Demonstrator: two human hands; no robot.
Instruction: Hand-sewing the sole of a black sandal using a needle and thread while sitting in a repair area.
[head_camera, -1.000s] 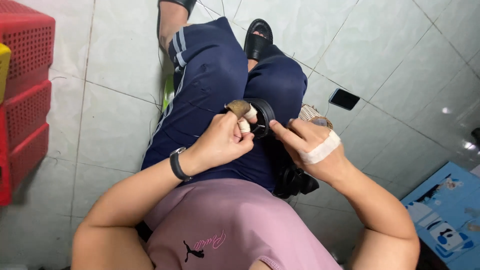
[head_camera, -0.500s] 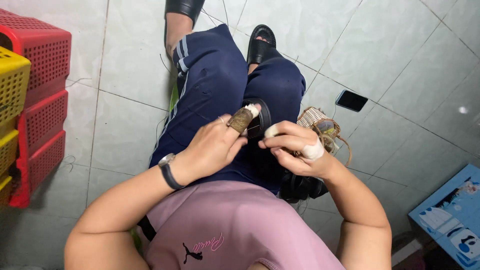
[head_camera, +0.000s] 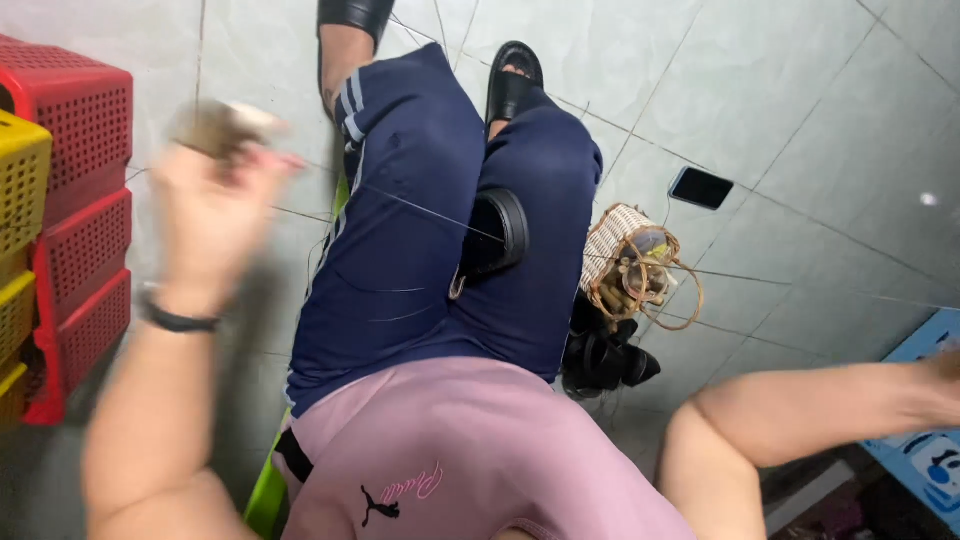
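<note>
The left hand (head_camera: 215, 215) is raised out to the side, over the tiled floor (head_camera: 800, 120), and is blurred; its fingers are curled around a small brownish spool (head_camera: 222, 125) that sticks out above the fist, with a dark band (head_camera: 178, 320) on the wrist below. A thin thread (head_camera: 430, 215) runs taut from that hand across the lap, passing over the dark blue trousers (head_camera: 420, 260), and goes on toward the right edge of the view. The right arm stretches far out to the right; only a sliver of the right hand (head_camera: 950, 365) shows at the frame edge, so I cannot tell whether it is spread or closed. A black strap-like piece (head_camera: 500, 235) lies on the right thigh, just under the thread. Beside that leg, on the floor, sits a small woven basket (head_camera: 615, 245) with loops of cord (head_camera: 650, 285), and black objects (head_camera: 605, 360) lie just below it. A dark phone (head_camera: 700, 187) lies farther off on the tiles. Red and yellow crates (head_camera: 70, 230) are stacked at the left, and a blue box (head_camera: 925, 440) is at the lower right.
</note>
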